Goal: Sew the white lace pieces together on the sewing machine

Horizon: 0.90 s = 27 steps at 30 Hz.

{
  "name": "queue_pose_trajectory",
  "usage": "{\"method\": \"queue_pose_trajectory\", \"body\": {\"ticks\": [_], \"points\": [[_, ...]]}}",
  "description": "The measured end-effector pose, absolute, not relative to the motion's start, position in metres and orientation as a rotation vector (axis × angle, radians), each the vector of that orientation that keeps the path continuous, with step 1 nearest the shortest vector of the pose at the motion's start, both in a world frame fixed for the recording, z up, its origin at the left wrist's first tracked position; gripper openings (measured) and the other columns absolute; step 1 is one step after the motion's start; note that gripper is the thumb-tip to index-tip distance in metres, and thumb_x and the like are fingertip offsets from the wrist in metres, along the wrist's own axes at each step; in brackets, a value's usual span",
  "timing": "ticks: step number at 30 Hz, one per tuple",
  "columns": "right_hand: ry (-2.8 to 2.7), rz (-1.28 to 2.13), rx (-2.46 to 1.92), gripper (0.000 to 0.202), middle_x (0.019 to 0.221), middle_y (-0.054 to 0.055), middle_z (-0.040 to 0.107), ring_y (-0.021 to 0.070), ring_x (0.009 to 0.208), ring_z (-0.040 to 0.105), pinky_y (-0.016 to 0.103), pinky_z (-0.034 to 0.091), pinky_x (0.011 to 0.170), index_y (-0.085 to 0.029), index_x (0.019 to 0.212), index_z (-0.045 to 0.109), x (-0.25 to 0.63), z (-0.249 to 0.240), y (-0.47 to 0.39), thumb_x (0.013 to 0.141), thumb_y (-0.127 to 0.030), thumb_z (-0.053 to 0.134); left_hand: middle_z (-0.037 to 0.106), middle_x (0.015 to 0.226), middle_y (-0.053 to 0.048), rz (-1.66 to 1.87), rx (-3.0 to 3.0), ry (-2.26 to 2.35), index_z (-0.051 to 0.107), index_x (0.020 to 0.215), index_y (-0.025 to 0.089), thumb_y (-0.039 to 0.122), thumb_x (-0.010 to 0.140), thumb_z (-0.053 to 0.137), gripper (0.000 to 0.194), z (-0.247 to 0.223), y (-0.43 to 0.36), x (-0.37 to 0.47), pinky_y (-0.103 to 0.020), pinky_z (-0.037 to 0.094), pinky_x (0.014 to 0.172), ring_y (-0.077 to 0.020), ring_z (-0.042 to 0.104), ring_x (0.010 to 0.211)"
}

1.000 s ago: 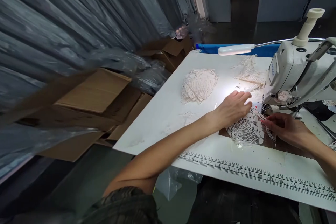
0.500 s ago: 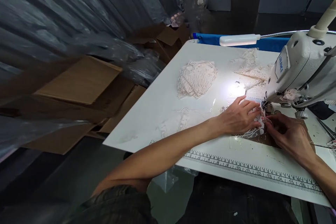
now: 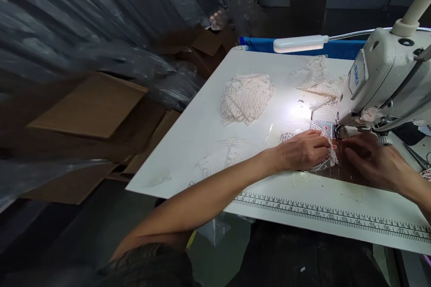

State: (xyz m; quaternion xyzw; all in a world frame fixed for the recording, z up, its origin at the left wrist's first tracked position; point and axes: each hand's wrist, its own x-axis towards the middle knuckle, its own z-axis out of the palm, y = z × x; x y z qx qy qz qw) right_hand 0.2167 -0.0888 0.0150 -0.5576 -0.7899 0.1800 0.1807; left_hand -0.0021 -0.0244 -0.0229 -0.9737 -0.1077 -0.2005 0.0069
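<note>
- Two bare hands work above the near part of the white worktop (image 3: 198, 121), past the printed ruler (image 3: 305, 211) along its near edge.
- The left hand (image 3: 303, 150) rests on a white lace piece (image 3: 323, 164), its fingers bent and held together; whether their tips pinch the lace cannot be told.
- The right hand (image 3: 379, 159) is over the brown plate (image 3: 352, 171), just beside the presser foot; its fingers are curved, their tips partly hidden, so a pinch cannot be confirmed.
- The lace piece lies partly beneath the left hand, to the left of the presser foot of the sewing machine (image 3: 377, 65).
- One open cardboard box (image 3: 90, 107) stands left of the worktop, flaps spread, its inside too dark to read.
- A heap of lace (image 3: 247, 98) sits beyond the left forearm; more lace pieces (image 3: 321, 85) lie beside the machine head.
- Another cardboard box (image 3: 208, 45), farther off, has raised flaps and hidden contents; clear plastic (image 3: 178, 83) bunches between the boxes.
- A white lamp (image 3: 299, 44) hangs over the far edge.
</note>
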Motion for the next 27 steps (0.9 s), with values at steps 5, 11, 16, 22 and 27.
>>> {"method": "queue_pose_trajectory", "body": {"ticks": [5, 11, 16, 22, 27], "points": [[-2.125, 0.479, -1.562, 0.033, 0.097, 0.003, 0.071, 0.0196, 0.082, 0.066, 0.032, 0.052, 0.071, -0.023, 0.103, 0.070, 0.229, -0.002, -0.077, 0.087, -0.035, 0.043, 0.069, 0.101, -0.004, -0.834, -2.970, -0.359, 0.064, 0.085, 0.017, 0.018, 0.099, 0.043, 0.026, -0.019, -0.027, -0.002, -0.038, 0.049, 0.103, -0.0106, 0.065, 0.094], [-2.382, 0.251, -1.492, 0.042, 0.104, 0.006, 0.067, 0.0153, 0.075, 0.061, 0.024, 0.040, 0.051, -0.027, 0.120, 0.067, 0.227, -0.012, -0.082, 0.094, -0.040, 0.037, 0.071, 0.094, 0.000, -0.912, -2.943, -0.278, 0.064, 0.089, 0.018, 0.014, 0.097, 0.047, 0.019, -0.021, -0.023, -0.002, -0.034, 0.052, 0.100, -0.0079, 0.066, 0.085], [-2.535, 0.030, -1.566, 0.041, 0.096, 0.007, 0.065, 0.0166, 0.071, 0.058, 0.024, 0.024, 0.044, -0.032, 0.124, 0.064, 0.224, -0.012, -0.083, 0.096, -0.041, 0.035, 0.072, 0.097, -0.001, -0.895, -2.970, -0.222, 0.063, 0.093, 0.017, 0.016, 0.098, 0.045, 0.019, -0.029, -0.016, -0.002, -0.036, 0.051, 0.103, -0.0085, 0.068, 0.091], [-2.564, -0.054, -1.515, 0.044, 0.093, 0.011, 0.064, 0.0185, 0.070, 0.056, 0.026, 0.022, 0.044, -0.028, 0.123, 0.066, 0.220, -0.016, -0.086, 0.097, -0.039, 0.032, 0.071, 0.089, -0.001, -0.859, -2.955, -0.197, 0.063, 0.090, 0.018, 0.020, 0.097, 0.049, 0.016, -0.023, -0.015, -0.001, -0.032, 0.054, 0.093, -0.0096, 0.067, 0.084], [-2.375, 0.025, -1.441, 0.044, 0.094, 0.010, 0.065, 0.0130, 0.060, 0.054, 0.024, 0.030, 0.045, -0.022, 0.123, 0.066, 0.224, -0.016, -0.089, 0.098, -0.037, 0.033, 0.071, 0.095, 0.000, -0.959, -2.904, -0.172, 0.063, 0.088, 0.018, 0.018, 0.098, 0.046, 0.020, -0.025, -0.016, -0.002, -0.035, 0.051, 0.103, -0.0080, 0.068, 0.090]]}}
